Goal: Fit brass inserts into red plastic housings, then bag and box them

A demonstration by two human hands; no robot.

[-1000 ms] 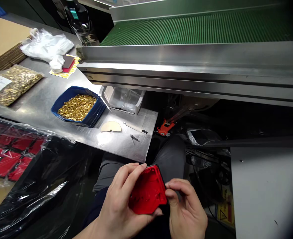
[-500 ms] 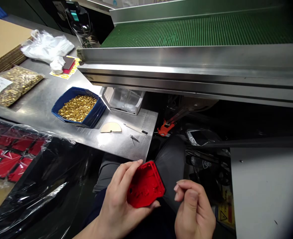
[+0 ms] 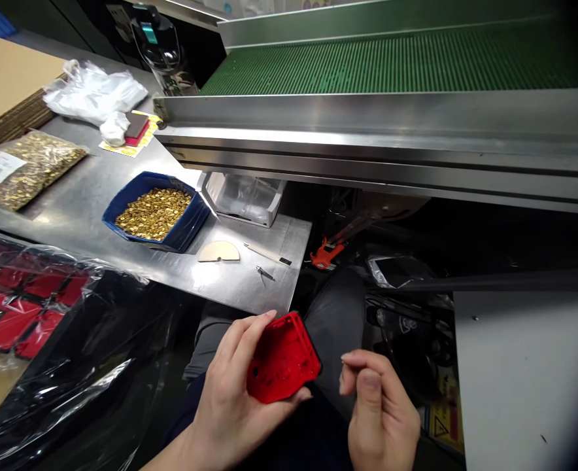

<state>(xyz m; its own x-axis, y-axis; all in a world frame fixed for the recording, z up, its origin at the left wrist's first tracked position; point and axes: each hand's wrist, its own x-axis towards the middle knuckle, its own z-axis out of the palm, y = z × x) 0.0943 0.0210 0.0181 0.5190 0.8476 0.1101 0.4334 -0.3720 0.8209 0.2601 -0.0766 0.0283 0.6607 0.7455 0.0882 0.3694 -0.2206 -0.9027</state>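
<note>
My left hand (image 3: 235, 399) holds a red plastic housing (image 3: 282, 360) over my lap, thumb under its lower edge and fingers curled along its left side. Its hollow inner side faces up. My right hand (image 3: 380, 412) hovers just right of the housing, apart from it, with fingertips pinched together; whether something small sits between them cannot be made out. On the steel table (image 3: 250, 281) ahead stands a blue tray (image 3: 181, 229) filled with small brass parts (image 3: 152, 210).
A green conveyor belt (image 3: 391, 59) with a steel frame runs across the top. More red housings (image 3: 19, 307) lie under clear plastic at left. A bag of brass parts (image 3: 21, 167), a clear-lined white box (image 3: 242, 196), a beige half-disc (image 3: 219, 251) and tweezers (image 3: 265, 272) sit on the table.
My right hand has let go of the housing's right edge and drawn back to the right. My left hand has tilted the housing and lifted it slightly.
</note>
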